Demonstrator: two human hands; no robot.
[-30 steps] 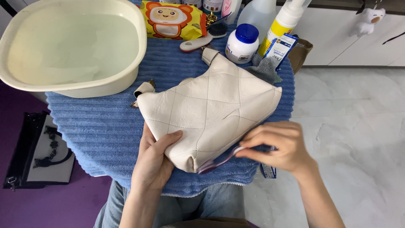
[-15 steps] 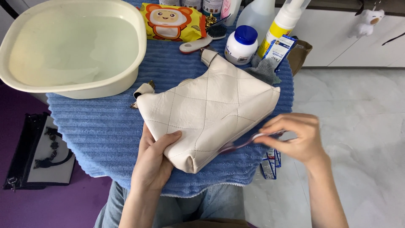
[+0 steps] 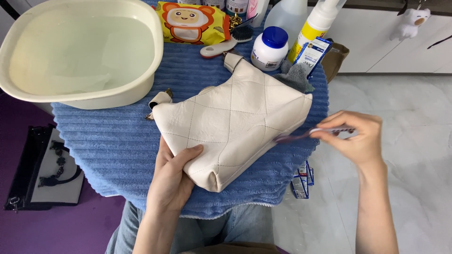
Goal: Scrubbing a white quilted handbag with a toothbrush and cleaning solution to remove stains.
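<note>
The cream quilted bag (image 3: 235,124) lies mid-bench on the blue towel (image 3: 108,150). The left hand (image 3: 172,176) presses flat on its near corner, fingers spread. The right hand (image 3: 355,136), off the right edge, pinches a thin purplish tool (image 3: 294,136). The cream basin (image 3: 80,51) at the far left corner holds water.

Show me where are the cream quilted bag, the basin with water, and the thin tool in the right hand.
cream quilted bag (image 3: 235,122), head view, middle of quilted side
basin (image 3: 117,96), head view, outer front wall
thin tool (image 3: 294,136), head view, middle of shaft
</note>
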